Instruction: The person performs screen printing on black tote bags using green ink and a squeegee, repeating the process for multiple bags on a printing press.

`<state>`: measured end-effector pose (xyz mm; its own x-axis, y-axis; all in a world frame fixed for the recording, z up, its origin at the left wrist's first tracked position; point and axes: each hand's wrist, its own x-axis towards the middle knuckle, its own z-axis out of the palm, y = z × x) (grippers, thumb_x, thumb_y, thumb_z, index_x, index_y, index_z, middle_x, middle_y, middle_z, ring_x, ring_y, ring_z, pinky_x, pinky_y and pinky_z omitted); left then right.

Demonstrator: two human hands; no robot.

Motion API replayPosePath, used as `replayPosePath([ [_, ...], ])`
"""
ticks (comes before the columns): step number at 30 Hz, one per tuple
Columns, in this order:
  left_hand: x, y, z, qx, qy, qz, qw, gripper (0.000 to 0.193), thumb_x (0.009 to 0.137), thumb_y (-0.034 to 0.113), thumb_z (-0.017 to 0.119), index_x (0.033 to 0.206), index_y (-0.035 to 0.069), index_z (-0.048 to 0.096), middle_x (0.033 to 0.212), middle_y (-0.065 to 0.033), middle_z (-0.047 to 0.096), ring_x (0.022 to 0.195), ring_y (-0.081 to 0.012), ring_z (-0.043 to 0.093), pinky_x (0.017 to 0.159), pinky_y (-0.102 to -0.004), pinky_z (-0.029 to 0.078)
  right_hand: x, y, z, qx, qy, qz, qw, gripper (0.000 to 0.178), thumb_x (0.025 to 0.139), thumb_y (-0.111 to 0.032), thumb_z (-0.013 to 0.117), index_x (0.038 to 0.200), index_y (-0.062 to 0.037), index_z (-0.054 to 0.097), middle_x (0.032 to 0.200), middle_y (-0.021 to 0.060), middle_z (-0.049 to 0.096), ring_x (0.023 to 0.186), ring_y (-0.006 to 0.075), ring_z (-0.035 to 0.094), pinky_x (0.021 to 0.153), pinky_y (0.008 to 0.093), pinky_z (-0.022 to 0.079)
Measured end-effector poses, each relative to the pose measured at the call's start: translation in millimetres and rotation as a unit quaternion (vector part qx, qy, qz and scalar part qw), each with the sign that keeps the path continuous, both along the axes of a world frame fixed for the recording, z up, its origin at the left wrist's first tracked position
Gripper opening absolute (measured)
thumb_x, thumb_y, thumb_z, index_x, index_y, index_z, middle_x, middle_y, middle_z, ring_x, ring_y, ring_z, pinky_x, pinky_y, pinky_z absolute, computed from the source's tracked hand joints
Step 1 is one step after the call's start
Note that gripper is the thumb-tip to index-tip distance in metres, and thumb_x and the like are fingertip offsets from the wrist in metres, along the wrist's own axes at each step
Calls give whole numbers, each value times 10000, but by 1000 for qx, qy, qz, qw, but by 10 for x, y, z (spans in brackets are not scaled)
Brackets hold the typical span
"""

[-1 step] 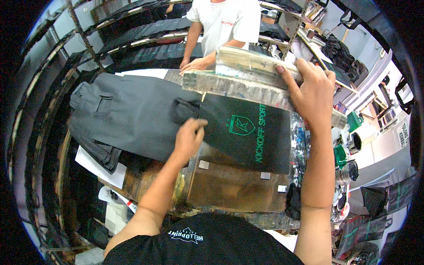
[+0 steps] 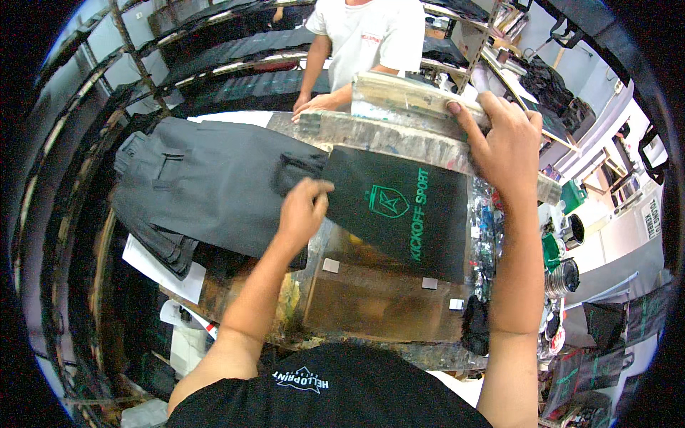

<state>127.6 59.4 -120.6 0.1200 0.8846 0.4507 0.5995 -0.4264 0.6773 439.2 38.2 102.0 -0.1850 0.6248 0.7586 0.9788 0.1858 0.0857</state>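
A black fabric panel (image 2: pixel 349 178) with a green shield emblem and lettering lies on the brown work board (image 2: pixel 378 310). My left hand (image 2: pixel 305 208) is closed at the panel's left edge, fingers pinched together on it. At the far side, a paint-stained wooden screen-printing frame (image 2: pixel 399 135) is tilted up. Along its top runs a pale wooden bar (image 2: pixel 407 93), which looks like a squeegee handle. My right hand (image 2: pixel 508 146) grips the bar and frame at their right end, thumb in front. Grey-black fabric pieces (image 2: pixel 221 185) lie stacked left of the panel.
Across the table stands a person in a white shirt (image 2: pixel 364 43), hands low by the frame. White paper (image 2: pixel 168 274) pokes out under the stack. Small pale tabs (image 2: pixel 429 283) mark the board. Ink containers (image 2: pixel 562 274) stand at right; racks (image 2: pixel 242 93) with dark pieces curve behind.
My left hand has shifted slightly left and away from me. The panel's left edge has moved with it, and its near edge sits a little farther up. My right hand stays on the frame.
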Motion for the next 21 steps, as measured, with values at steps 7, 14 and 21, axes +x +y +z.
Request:
replayPosePath([
  [7, -1075, 553, 815, 7, -73, 45, 996, 228, 955, 73, 613, 1072, 13, 799, 1040, -82, 795, 977, -151, 708, 895, -299, 542, -35, -15, -3, -19, 0, -16, 1000, 565, 1006, -596, 581, 955, -42, 684, 888, 165, 704, 936, 353, 671, 882, 498, 396],
  [14, -2645, 722, 1209, -3, -71, 145, 987, 266, 928, 46, 596, 1104, -6, 788, 1068, -66, 779, 1008, -140, 685, 937, -261, 501, -41, -51, -5, -34, -2, -34, 999, 537, 1001, -571, 602, 985, -41, 688, 966, 160, 720, 990, 354, 671, 931, 502, 398],
  [21, -4113, 1087, 1009, -4, 207, 467, 860, 373, 953, 205, 684, 1285, 41, 721, 1205, -147, 718, 1105, -277, 683, 996, -381, 526, -49, -26, -7, -50, 4, -30, 998, 538, 1006, -571, 597, 1045, -46, 708, 981, 162, 724, 997, 347, 665, 956, 495, 402],
])
